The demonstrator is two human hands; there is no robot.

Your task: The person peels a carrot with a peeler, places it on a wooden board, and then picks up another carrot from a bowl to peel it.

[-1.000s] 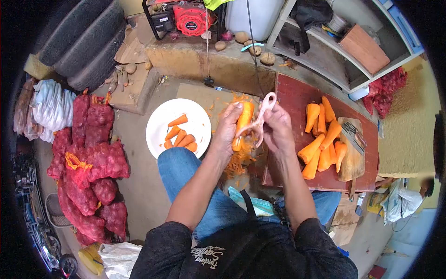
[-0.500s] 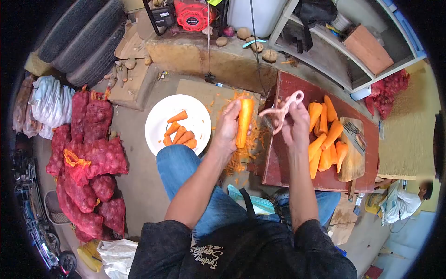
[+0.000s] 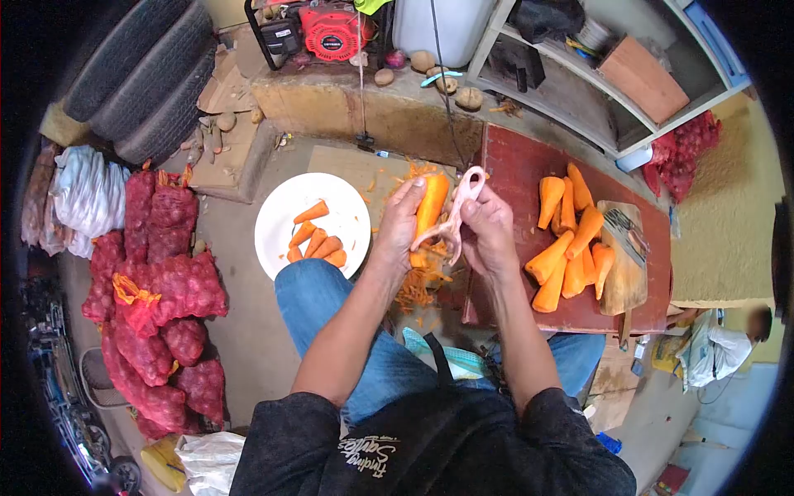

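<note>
My left hand [image 3: 399,217] is closed around a bright orange carrot [image 3: 432,202], held upright over the floor. In my right hand [image 3: 490,225] is a pale pink peeler [image 3: 456,217], its head lying across the lower part of the carrot. Orange peelings [image 3: 420,289] are scattered on the cardboard below my hands. To the right, several peeled carrots [image 3: 574,240] lie piled on a dark red table [image 3: 513,157]. At the left stands a white basin [image 3: 273,202] with several carrot pieces [image 3: 317,238] inside.
A wooden cutting board [image 3: 622,289] with a knife [image 3: 626,231] lies on the table's right side. Red net sacks [image 3: 165,285] of onions are heaped at far left, below stacked tyres [image 3: 157,74]. A grey shelf [image 3: 571,70] stands behind. Another person [image 3: 718,351] is at far right.
My right hand has brought the peeler left and down, from beside the carrot onto its lower part. My left hand still holds the carrot. The whole view has shifted slightly.
</note>
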